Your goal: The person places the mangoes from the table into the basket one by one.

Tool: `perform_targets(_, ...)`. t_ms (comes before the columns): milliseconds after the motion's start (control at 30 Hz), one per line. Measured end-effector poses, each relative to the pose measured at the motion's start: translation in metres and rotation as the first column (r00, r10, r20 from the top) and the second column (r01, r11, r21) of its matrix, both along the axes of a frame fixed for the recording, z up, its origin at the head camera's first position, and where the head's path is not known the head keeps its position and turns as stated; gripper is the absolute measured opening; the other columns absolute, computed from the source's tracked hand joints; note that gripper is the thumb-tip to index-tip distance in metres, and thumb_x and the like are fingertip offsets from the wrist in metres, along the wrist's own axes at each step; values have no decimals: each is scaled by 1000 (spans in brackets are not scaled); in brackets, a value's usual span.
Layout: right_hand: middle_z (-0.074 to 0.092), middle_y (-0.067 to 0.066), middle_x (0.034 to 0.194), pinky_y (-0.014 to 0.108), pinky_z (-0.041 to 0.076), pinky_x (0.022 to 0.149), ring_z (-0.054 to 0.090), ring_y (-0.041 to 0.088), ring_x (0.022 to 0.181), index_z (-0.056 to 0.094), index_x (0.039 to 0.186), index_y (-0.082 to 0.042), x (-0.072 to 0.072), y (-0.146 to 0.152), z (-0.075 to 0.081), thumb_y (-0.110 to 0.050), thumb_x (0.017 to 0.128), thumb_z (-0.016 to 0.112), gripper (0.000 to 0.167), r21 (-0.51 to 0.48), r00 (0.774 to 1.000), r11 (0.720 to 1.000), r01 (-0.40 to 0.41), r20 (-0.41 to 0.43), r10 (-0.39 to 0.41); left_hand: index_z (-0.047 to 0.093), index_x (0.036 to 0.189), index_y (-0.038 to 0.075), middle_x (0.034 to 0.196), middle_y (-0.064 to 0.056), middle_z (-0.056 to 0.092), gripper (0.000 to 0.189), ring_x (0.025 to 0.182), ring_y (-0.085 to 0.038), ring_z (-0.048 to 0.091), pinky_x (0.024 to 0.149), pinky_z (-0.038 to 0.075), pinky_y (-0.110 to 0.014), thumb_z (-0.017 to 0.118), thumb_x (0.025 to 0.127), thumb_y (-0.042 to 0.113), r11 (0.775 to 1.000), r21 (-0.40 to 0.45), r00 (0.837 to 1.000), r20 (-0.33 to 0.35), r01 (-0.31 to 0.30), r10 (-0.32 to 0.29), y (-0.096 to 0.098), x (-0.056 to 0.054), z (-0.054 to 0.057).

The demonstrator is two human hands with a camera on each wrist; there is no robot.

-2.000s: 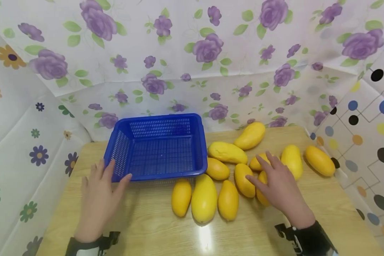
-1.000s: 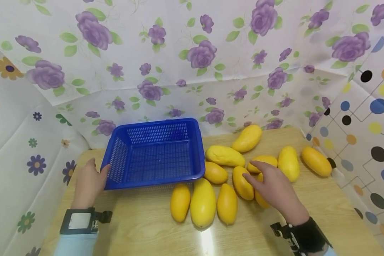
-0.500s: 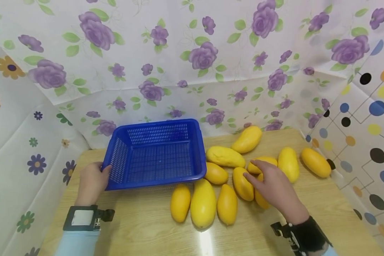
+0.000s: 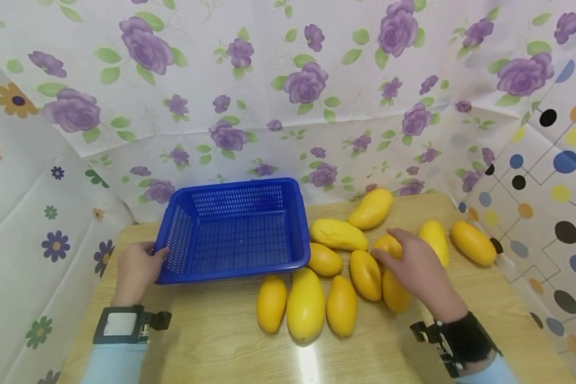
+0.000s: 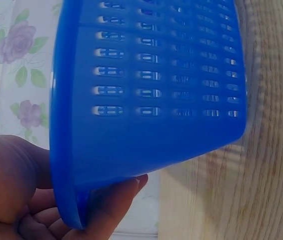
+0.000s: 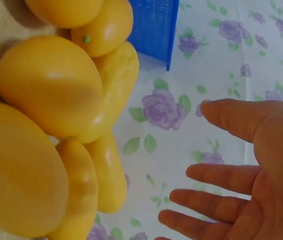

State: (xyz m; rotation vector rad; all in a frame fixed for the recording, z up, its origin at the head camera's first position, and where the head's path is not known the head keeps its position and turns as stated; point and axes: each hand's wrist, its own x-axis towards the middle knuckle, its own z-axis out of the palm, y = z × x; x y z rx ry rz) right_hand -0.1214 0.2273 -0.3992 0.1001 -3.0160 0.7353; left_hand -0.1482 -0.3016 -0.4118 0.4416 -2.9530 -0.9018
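Note:
A blue perforated plastic basket (image 4: pixel 242 240) stands at the back left of the table with nothing in it. My left hand (image 4: pixel 136 274) grips its left rim; in the left wrist view the fingers (image 5: pixel 114 205) curl around the edge. My right hand (image 4: pixel 420 269) hovers over the mangoes, its fingers spread and relaxed, holding nothing. Just under it lie an orange-yellow mango (image 4: pixel 396 292) and a second mango (image 4: pixel 386 245), both partly hidden by the hand. The right wrist view shows straight fingers (image 6: pixel 216 205) apart from the mango pile (image 6: pixel 49 85).
Several more mangoes lie right of the basket, with a large pale yellow one (image 4: pixel 306 306) before its front right corner. One mango (image 4: pixel 473 244) sits alone at the far right. Flowered sheeting (image 4: pixel 249 96) walls the wooden table (image 4: pixel 230 330) at the back.
My left hand has gone from open beside the basket to gripping its left rim. The right hand has shifted slightly right above the mangoes. The basket and mangoes keep their arrangement.

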Motion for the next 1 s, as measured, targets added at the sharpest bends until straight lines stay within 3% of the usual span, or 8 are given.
perform_targets(200,40,29,140,61,36,97,39,48,124,35,141,2,-11,14,14,-62,86,48,85,26,994,995,93,63,-94,52,124,-11,116,-33,59,51,97,-43,64,73,54,-49,51,95,31,999,13,999,19,-30,30,-2,-2,0)
perform_targets(333,33,35,141,65,30,98,33,53,125,25,143,6,-19,36,16,-69,84,43,97,46,972,978,202,114,-206,52,125,-10,119,-32,57,52,100,-43,62,74,54,-49,52,94,32,999,12,998,43,-41,41,-3,-5,0)
perform_targets(467,34,40,135,65,31,96,34,56,121,21,142,12,-23,62,4,-70,84,42,102,67,953,963,260,146,-267,51,127,-9,122,-32,56,54,102,-44,61,74,54,-49,52,94,34,998,36,996,68,-59,57,-3,-6,1)
perform_targets(633,38,46,126,64,37,89,41,57,111,21,138,19,-23,85,-16,-68,84,43,105,99,944,960,262,178,-276,51,127,-9,122,-32,55,54,103,-45,61,73,55,-47,53,93,34,998,40,996,74,-58,55,-5,-6,4)
perform_targets(900,34,46,129,63,38,88,42,58,111,17,139,19,-26,96,-33,-68,83,46,107,105,931,957,270,225,-287,53,125,-8,124,-32,54,52,104,-45,60,74,54,-48,54,93,32,998,25,996,78,-53,51,-6,-4,3)
perform_targets(1000,42,44,123,55,45,74,52,49,94,21,138,18,-27,97,-38,-67,82,49,105,104,931,958,266,229,-284,53,125,-7,124,-31,54,52,104,-45,60,74,54,-47,54,93,33,998,29,995,85,-55,53,-6,-5,2)
